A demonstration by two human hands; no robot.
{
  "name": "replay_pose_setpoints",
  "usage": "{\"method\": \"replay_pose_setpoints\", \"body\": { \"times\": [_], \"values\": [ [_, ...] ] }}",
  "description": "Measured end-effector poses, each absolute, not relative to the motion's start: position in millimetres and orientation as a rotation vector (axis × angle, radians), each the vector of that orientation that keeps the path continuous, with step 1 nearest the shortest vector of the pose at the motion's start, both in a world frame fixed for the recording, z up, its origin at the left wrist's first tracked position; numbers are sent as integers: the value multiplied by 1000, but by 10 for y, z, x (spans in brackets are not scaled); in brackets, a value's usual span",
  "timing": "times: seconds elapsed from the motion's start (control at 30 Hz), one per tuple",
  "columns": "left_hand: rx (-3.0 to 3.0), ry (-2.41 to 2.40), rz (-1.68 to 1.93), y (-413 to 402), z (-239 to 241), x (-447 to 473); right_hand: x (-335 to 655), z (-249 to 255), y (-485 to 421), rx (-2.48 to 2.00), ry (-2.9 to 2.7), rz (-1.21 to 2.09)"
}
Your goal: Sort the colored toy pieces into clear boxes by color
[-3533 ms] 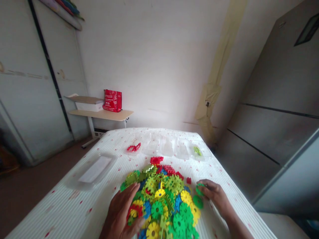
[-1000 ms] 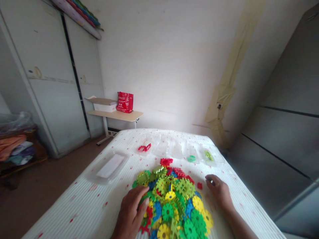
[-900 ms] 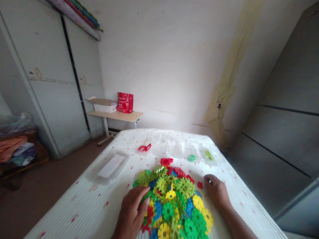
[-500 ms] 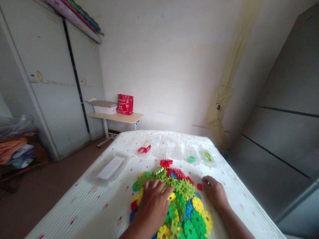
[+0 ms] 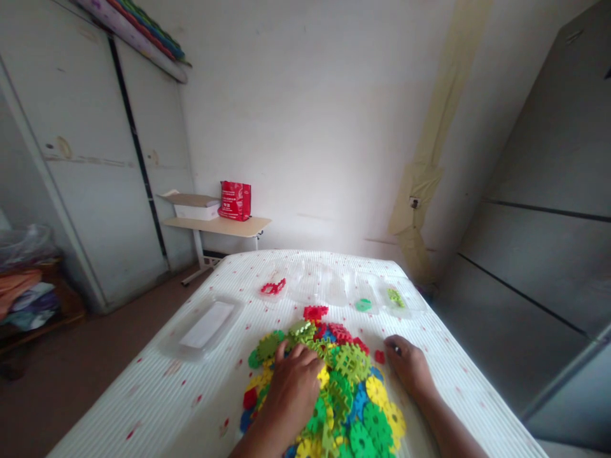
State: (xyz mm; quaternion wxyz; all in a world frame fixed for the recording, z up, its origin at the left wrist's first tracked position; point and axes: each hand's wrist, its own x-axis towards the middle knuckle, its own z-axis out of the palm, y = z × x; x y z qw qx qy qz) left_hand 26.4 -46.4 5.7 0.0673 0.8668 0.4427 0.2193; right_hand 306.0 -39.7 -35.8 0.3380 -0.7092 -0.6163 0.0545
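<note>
Room surroundings, head view: furniture along a pale wall.
Left: grey sliding-door wardrobe, rolled textiles above; low wooden stand bearing orange cloth and clear plastic. Left of centre: small desk with white box, brown top, and red bag, upright, white print. Right: wall socket amid yellowish tape; grey panelled unit with dark horizontal lines.

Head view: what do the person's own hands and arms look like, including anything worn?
The bare, ungloved left hand and bare, ungloved right hand lead to forearms with no sleeve, watch or bracelet visible in frame. A pale spot by the right hand's fingers is too small to identify.
</note>
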Motion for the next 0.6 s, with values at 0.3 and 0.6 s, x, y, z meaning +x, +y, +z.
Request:
{"method": "replay_pose_setpoints", "body": {
  "times": [0.3, 0.6],
  "values": [
    [2605, 1433, 658, -471, -20, 257, 3085, -398, -386, -1862, -1625, 149],
    [2540, 1435, 756, -489, -27, 271, 3072, -368, -397, -1849, -1613, 156]
  ]
}}
